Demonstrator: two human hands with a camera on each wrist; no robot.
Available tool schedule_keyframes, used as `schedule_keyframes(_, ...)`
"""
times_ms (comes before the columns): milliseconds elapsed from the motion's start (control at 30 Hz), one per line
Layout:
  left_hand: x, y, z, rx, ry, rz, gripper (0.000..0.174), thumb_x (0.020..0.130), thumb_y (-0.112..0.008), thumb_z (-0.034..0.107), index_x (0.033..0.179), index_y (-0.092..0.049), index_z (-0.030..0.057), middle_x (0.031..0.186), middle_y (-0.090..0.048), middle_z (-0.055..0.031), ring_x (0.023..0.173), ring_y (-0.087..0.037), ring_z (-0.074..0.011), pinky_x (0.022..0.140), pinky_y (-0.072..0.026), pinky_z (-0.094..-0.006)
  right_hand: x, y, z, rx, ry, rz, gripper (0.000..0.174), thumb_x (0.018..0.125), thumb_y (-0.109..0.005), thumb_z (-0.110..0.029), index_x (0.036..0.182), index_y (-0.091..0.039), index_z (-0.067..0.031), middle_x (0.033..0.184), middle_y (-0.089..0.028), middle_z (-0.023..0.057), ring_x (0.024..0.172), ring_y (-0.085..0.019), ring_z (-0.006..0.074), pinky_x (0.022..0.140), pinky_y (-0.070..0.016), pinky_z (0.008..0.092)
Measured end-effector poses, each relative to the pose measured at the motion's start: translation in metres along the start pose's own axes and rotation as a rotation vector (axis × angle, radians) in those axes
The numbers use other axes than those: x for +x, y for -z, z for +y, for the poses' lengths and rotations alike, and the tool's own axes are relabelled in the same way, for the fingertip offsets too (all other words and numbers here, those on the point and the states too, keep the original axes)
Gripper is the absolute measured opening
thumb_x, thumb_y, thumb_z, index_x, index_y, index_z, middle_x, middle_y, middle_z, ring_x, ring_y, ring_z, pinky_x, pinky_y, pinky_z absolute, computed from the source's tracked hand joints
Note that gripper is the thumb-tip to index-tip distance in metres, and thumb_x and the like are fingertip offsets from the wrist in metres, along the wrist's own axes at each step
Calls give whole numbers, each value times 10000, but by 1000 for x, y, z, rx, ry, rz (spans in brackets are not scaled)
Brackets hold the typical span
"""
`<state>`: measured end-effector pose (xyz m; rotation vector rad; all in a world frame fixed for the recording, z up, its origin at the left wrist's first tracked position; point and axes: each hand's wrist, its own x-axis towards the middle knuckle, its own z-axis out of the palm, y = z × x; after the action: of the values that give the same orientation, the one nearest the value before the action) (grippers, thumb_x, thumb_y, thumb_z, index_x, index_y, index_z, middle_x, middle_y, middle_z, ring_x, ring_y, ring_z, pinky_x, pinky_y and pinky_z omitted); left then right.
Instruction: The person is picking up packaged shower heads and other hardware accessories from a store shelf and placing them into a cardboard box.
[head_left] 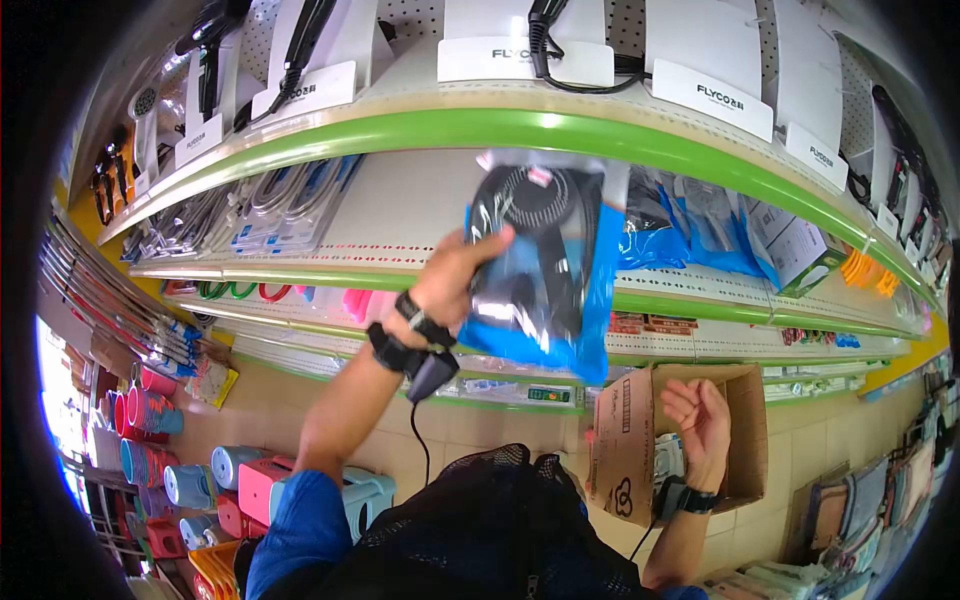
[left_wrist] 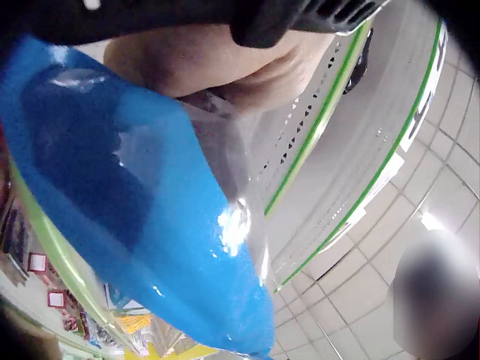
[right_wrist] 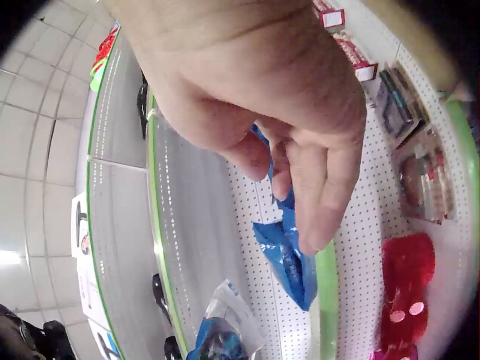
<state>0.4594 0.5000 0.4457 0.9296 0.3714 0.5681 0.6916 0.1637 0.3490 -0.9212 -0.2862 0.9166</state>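
My left hand grips the left edge of a clear-and-blue plastic packet, thumb on the front and the other fingers hidden behind. Inside the packet shows a black item with a round ringed head. It hangs upright before the middle shelf, and its shiny blue part fills much of the left wrist view. My right hand is over an opened cardboard box on the floor, fingers loosely bent, nothing in them. Inside the box a whitish packaged thing is partly covered by this hand.
A green-edged shelf bearing hair-tool displays juts out above the packet. Similar blue packets stand on the middle shelf to the right, coiled hoses to the left. Plastic stools and buckets crowd the floor at left.
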Motion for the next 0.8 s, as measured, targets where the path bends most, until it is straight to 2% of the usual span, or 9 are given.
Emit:
schedule_keyframes(367, 176, 30, 2, 56, 182, 113, 269, 949, -646, 172, 1128, -580, -17, 1076, -671, -160, 893, -695, -232, 830, -599, -366, -47, 37, 28, 125, 71, 250, 224, 1011, -497, -197, 1010, -579, 11, 1045, -685, 247, 893, -710, 319, 764, -602, 388)
schedule_keyframes(433, 182, 32, 1, 190, 201, 156, 347, 942, -663, 209, 1166, -576, -41, 1081, -672, -161, 925, -683, -232, 825, -582, -386, -53, 39, 29, 105, 86, 277, 223, 1010, -501, -197, 1011, -580, 11, 1043, -686, 245, 887, -711, 315, 760, -601, 386)
schedule_keyframes(500, 176, 23, 7, 1065, 195, 281, 513, 893, -724, 293, 1231, -558, -55, 1089, -674, -173, 947, -675, -250, 839, -555, -403, -55, 42, 31, 91, 117, 288, 227, 1008, -508, -203, 1013, -582, 12, 1036, -687, 243, 880, -711, 313, 752, -601, 381)
schedule_keyframes(533, 188, 38, -2, 1066, 196, 280, 513, 893, -724, 293, 1231, -558, -55, 1089, -674, -173, 947, -675, -250, 839, -555, -403, -56, 43, 33, 92, 116, 289, 227, 1008, -508, -203, 1013, -582, 12, 1036, -687, 243, 880, -711, 313, 752, -601, 381)
schedule_keyframes(600, 220, 84, -31, 1281, -74, 142, 886, 768, -691, 612, 1297, -527, -79, 1257, -569, -318, 1135, -592, -394, 955, -477, -503, -56, 46, 37, 107, 85, 322, 227, 1007, -510, -203, 1011, -586, 10, 1032, -689, 240, 877, -712, 311, 744, -601, 372)
schedule_keyframes(633, 218, 85, -32, 1278, -72, 149, 886, 768, -691, 612, 1297, -527, -79, 1257, -569, -318, 1135, -592, -394, 955, -477, -503, -56, 47, 40, 103, 80, 319, 227, 1007, -510, -203, 1011, -586, 10, 1032, -689, 240, 877, -712, 311, 744, -601, 372)
schedule_keyframes(700, 217, 82, -42, 1829, -154, -6, 967, 765, -611, 715, 1341, -507, -55, 1372, -438, -376, 1292, -422, -492, 1048, -380, -546, -55, 51, 45, 90, 51, 340, 232, 1008, -507, -210, 1003, -588, 7, 1028, -690, 236, 877, -711, 311, 744, -601, 369)
schedule_keyframes(733, 164, 33, -18, 1576, -76, 60, 1130, 716, -542, 836, 1419, -425, -41, 1481, -280, -380, 1409, -195, -536, 1124, -271, -564, -54, 52, 47, 85, 44, 336, 232, 1008, -507, -210, 1003, -588, 7, 1028, -690, 236, 877, -711, 311, 744, -601, 369)
schedule_keyframes(800, 144, 27, -24, 1582, -98, -1, 1132, 735, -564, 813, 1449, -366, -43, 1485, -258, -392, 1424, -162, -529, 1153, -223, -532, -53, 54, 54, 77, 26, 334, 237, 1013, -498, -214, 995, -589, 5, 1025, -692, 227, 871, -713, 299, 741, -600, 363)
